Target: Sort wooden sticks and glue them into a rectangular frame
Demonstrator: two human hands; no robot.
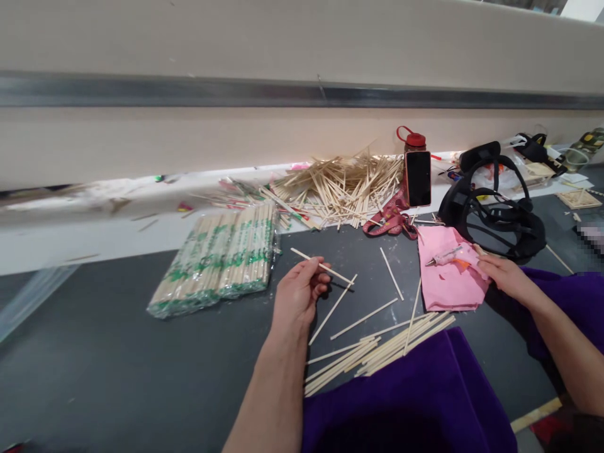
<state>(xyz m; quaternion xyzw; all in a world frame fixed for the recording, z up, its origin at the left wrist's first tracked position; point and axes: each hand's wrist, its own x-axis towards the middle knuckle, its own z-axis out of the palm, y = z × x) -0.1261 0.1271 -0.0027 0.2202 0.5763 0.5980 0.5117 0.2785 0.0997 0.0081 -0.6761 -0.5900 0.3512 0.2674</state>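
My left hand (302, 286) pinches a thin wooden chopstick (340, 275) above the dark table, its far end crossing over another stick lying there. At the right, my right hand (507, 277) is closed around the rear of what looks like a pink glue gun (446, 255) with a metal nozzle pointing left. The glue gun is over a folded pink cloth (431, 292); its grip is mostly hidden by my fingers. Between my hands several loose sticks (363, 319) lie scattered, and a row of sticks (406, 343) lies nearer me, beside purple fabric (425, 396).
Plastic-wrapped chopstick packs (219, 258) with green print lie left. Behind is a heap of loose sticks (349, 189). A phone (418, 178) leans on a red-capped bottle (415, 139), near a red patterned strap (389, 221). Black headgear straps (495, 214) stand at the back right.
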